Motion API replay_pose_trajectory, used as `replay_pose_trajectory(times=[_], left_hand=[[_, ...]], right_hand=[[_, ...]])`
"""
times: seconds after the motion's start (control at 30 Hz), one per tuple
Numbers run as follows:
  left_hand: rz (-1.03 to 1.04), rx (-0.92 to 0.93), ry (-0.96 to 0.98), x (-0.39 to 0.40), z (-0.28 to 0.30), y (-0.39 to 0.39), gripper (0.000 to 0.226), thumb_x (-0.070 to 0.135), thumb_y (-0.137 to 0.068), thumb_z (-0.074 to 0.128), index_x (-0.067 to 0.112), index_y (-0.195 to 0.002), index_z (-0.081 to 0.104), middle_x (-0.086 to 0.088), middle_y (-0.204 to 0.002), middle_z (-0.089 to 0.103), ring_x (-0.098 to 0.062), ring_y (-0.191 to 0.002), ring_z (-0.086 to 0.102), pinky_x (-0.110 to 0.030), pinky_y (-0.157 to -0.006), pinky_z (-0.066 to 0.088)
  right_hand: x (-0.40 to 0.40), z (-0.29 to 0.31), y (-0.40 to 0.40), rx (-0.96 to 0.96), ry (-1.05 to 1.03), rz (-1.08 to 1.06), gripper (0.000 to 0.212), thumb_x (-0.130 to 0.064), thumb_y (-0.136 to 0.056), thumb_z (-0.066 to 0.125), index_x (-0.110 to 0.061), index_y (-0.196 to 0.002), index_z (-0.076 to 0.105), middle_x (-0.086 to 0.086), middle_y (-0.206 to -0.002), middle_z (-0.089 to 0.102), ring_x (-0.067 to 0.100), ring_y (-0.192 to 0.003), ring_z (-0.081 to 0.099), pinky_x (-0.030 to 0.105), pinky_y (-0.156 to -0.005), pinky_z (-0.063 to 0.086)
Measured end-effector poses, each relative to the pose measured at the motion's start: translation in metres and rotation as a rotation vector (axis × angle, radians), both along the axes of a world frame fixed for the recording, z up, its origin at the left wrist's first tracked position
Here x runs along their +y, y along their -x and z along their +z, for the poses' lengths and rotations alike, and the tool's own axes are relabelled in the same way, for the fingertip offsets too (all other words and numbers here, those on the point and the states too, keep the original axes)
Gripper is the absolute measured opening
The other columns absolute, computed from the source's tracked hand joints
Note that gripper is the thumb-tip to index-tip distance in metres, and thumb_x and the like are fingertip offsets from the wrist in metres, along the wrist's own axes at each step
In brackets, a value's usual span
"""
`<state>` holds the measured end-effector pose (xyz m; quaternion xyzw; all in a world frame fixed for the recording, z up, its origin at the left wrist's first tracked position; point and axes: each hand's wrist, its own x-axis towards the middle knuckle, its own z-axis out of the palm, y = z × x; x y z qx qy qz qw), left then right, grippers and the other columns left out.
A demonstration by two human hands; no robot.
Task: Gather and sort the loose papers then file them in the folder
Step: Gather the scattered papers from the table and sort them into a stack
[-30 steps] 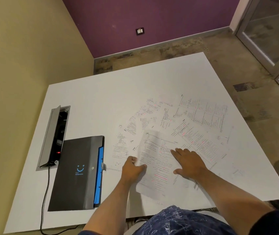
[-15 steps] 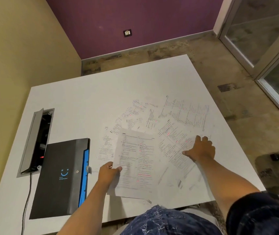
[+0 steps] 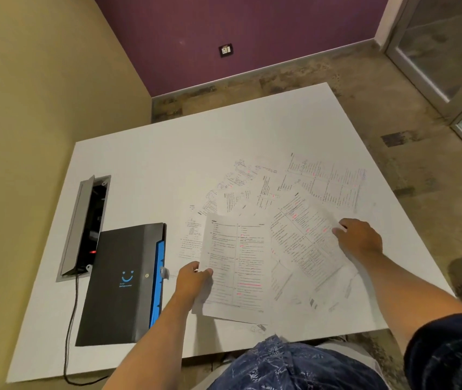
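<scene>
Papers (image 3: 302, 209) lie fanned and overlapping across the centre-right of the white table (image 3: 168, 164), printed text with pink highlighter marks on several. Left hand (image 3: 193, 280), lower centre of the frame, pinches the left edge of one printed sheet (image 3: 236, 266): thumb on top, other fingers curled beneath, the sheet's near part lifted a little off the table. Right hand (image 3: 360, 239), right of centre, rests on the far right edge of a slanted sheet (image 3: 305, 237); fingers bent and pressed at that edge, thumb side toward the paper, but whether it has pinched the sheet or only presses on it cannot be told. The two sheets lie side by side, the slanted one running under the held one's right margin. Folder (image 3: 124, 282), dark grey with a blue smile mark and a blue strip along its right side, lies closed at lower left of the frame, just left of the left hand, apart from the papers. Open cable box (image 3: 83, 226) set in the table sits just beyond the folder at left, lid tilted up, a small red light inside; a black cord (image 3: 69, 319) runs from it toward the near table edge.
</scene>
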<state>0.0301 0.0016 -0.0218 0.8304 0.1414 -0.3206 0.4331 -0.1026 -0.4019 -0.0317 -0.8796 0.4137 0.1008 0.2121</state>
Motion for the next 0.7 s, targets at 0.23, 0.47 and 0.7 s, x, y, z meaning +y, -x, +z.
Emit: replay_pose_trajectory(times=[0.23, 0.47, 0.7], left_hand=[[0.017, -0.014, 0.007, -0.004, -0.001, 0.002, 0.02, 0.003, -0.096, 0.063, 0.011, -0.114, 0.069, -0.007, -0.116, 0.073, -0.029, -0.11, 0.068, -0.046, -0.102, 0.056], [0.033, 0.009, 0.047, -0.009, 0.004, 0.002, 0.025, 0.0, -0.097, 0.059, 0.019, -0.112, 0.067, -0.005, -0.115, 0.071, -0.028, -0.105, 0.068, -0.044, -0.096, 0.058], [0.121, 0.182, 0.296, -0.017, 0.013, 0.003, 0.029, -0.009, -0.099, 0.052, 0.007, -0.116, 0.07, -0.014, -0.117, 0.076, -0.033, -0.109, 0.072, -0.043, -0.093, 0.06]], right_hand=[[-0.015, 0.01, 0.0, -0.506, -0.224, -0.397, 0.032, -0.027, -0.102, 0.063, 0.002, -0.114, 0.074, 0.022, -0.112, 0.074, 0.036, -0.102, 0.067, 0.032, -0.084, 0.046], [0.008, 0.018, -0.011, -0.677, -0.473, -0.459, 0.032, -0.025, -0.098, 0.071, 0.006, -0.093, 0.071, 0.016, -0.095, 0.072, 0.024, -0.083, 0.062, 0.031, -0.074, 0.045], [0.074, -0.001, -0.019, -0.421, -0.802, -0.267, 0.016, -0.02, -0.094, 0.077, -0.019, -0.091, 0.061, -0.012, -0.081, 0.057, 0.001, -0.073, 0.055, 0.019, -0.074, 0.05]])
